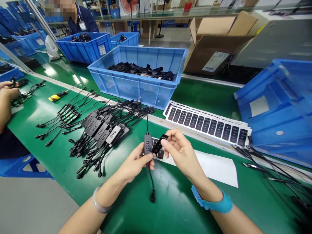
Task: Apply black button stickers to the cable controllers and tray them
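Note:
My left hand (136, 161) grips a small black inline cable controller (148, 144) with a row of button openings; its cable runs up to the pile and down to a plug (152, 196). Between the thumb and fingers of my right hand (181, 151) is a black label sticker (159, 144) with small printed icons, held tilted right beside the controller. Beneath both hands lies a partly used white label sheet (216, 167), with a few black labels left near the controller. To the left sits a heap of similar controllers (101, 128) with tangled cables.
A blue bin (156, 92) of black parts stands behind the heap. Full label sheets (207, 125) lie at right, before another blue bin (273, 110) and loose cables (273, 172). Green circuit boards (69, 113) and a yellow-handled screwdriver (57, 96) lie left, near a co-worker's hand (9, 91).

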The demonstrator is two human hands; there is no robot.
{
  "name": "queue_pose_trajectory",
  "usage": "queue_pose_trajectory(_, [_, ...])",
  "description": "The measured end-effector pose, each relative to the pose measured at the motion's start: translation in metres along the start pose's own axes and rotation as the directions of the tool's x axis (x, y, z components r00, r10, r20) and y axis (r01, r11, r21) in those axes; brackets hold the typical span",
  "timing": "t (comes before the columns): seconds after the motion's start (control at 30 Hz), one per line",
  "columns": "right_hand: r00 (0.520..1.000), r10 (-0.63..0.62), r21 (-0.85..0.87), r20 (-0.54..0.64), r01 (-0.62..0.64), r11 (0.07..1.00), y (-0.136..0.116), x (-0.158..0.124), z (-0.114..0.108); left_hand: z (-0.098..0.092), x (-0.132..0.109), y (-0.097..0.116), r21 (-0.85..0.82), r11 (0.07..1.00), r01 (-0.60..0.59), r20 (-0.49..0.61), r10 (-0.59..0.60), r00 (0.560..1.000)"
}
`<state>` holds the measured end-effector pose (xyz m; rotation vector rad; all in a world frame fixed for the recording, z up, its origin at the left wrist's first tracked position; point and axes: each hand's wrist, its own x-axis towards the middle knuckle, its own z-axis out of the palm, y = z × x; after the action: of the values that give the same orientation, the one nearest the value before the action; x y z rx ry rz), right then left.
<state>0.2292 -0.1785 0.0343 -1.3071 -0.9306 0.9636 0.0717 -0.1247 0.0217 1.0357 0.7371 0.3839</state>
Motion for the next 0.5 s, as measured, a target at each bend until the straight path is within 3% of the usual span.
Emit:
queue_pose_trajectory(0.1, [0.998,0.057,0.037,0.035,-0.058,0.998,0.0054,0.0007,0.0013,0.0063,-0.0004,-0.0027,-0.148,0.988,0.033,0.074,-0.022,0.997])
queue_pose_trajectory(0.23, [0.988,0.121,0.070,0.096,-0.128,0.989,0.0065,-0.0003,0.0003,0.0095,-0.0024,-0.0034,-0.150,0.989,0.020,0.133,0.000,0.991])
queue_pose_trajectory(0.5, [0.986,0.119,0.026,0.115,-0.123,0.992,-0.0008,-0.0013,-0.0030,0.0076,-0.0041,-0.0016,-0.194,0.980,0.043,0.172,-0.009,0.985])
